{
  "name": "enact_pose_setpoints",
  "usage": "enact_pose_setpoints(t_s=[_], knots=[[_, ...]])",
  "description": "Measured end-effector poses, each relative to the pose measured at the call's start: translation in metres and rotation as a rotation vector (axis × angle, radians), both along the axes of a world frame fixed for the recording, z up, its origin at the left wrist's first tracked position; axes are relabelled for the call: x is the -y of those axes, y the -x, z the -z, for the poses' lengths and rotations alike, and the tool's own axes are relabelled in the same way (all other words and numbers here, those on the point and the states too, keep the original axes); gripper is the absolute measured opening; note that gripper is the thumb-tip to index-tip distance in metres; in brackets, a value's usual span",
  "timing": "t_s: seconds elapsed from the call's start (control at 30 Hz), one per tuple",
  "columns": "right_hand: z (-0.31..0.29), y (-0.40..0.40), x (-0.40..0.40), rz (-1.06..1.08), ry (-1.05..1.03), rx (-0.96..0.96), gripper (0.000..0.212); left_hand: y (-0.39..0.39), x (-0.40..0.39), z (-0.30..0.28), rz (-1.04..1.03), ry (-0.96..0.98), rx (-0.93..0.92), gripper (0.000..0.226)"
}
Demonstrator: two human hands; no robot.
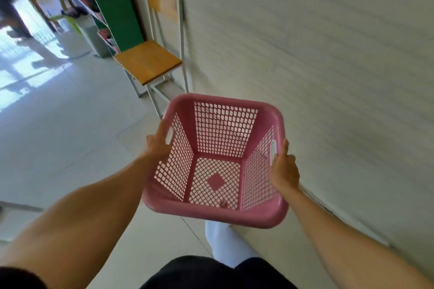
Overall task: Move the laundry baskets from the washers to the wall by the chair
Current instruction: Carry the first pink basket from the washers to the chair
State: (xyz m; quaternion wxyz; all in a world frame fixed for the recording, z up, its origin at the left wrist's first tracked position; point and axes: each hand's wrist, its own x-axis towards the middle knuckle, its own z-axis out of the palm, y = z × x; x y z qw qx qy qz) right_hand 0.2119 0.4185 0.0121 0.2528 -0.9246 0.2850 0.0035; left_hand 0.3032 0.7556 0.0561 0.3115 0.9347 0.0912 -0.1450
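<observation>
Between both hands, held out over the floor (70, 138), is the basket (218, 162), pink, latticed and empty. My left hand (157, 145) is closed on the left rim by its handle slot, and my right hand (284, 169) is clamped on the right rim, thumb up beside the other slot. It hangs in the air, tilted slightly, just near of the chair (150, 61), with the wall (328, 65) close on the right. Likely I am carrying it to a spot by the wall. Risks: the far rim could knock a chair leg if it swings left, or the right rim could scrape the wall. A loose grip on thin plastic could let it tip and drop.
</observation>
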Motion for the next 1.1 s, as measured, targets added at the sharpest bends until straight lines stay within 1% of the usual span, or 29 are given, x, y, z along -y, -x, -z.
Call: enact_pose_setpoints(t_s=[0.07, 0.13, 0.23, 0.3, 0.37, 0.4, 0.47, 0.53, 0.63, 0.7, 0.83, 0.9, 1.0, 1.1], knots=[[0.008, -0.034, -0.021, -0.082, 0.032, -0.018, 0.056, -0.012, -0.026, 0.008, -0.068, -0.040, -0.030, 0.094], [0.016, -0.071, -0.041, -0.174, 0.059, -0.029, 0.063, -0.029, -0.047, 0.013, -0.115, -0.070, -0.053, 0.095], [0.023, -0.122, -0.067, -0.242, 0.059, -0.051, 0.066, -0.058, -0.070, 0.012, -0.202, -0.100, -0.091, 0.095], [0.023, -0.152, -0.084, -0.265, 0.027, -0.054, 0.062, -0.077, -0.084, 0.010, -0.256, -0.101, -0.122, 0.096], [0.029, -0.183, -0.094, -0.284, 0.012, -0.075, 0.049, -0.098, -0.098, 0.013, -0.290, -0.080, -0.119, 0.097], [0.029, -0.199, -0.098, -0.284, -0.003, -0.080, 0.046, -0.109, -0.104, 0.012, -0.302, -0.064, -0.127, 0.097], [0.034, -0.225, -0.105, -0.314, 0.023, -0.053, 0.048, -0.129, -0.113, 0.006, -0.315, -0.052, -0.122, 0.095], [0.037, -0.247, -0.112, -0.338, -0.004, -0.066, 0.048, -0.148, -0.120, 0.005, -0.327, -0.028, -0.117, 0.093], [0.040, -0.276, -0.121, -0.307, -0.053, -0.086, 0.049, -0.180, -0.129, 0.006, -0.341, 0.018, -0.124, 0.093], [0.041, -0.294, -0.128, -0.296, -0.035, -0.099, 0.055, -0.204, -0.136, 0.012, -0.303, -0.001, -0.127, 0.091], [0.050, -0.327, -0.145, -0.238, -0.029, -0.142, 0.061, -0.266, -0.151, 0.024, -0.190, -0.015, -0.155, 0.084], [0.056, -0.346, -0.157, -0.127, -0.060, -0.161, 0.062, -0.308, -0.160, 0.035, -0.090, -0.028, -0.191, 0.081], [0.064, -0.363, -0.174, 0.060, -0.045, -0.206, 0.070, -0.371, -0.176, 0.056, 0.038, -0.001, -0.287, 0.084], [0.065, -0.367, -0.192, 0.199, -0.066, -0.223, 0.068, -0.423, -0.185, 0.074, 0.198, 0.005, -0.339, 0.087]])
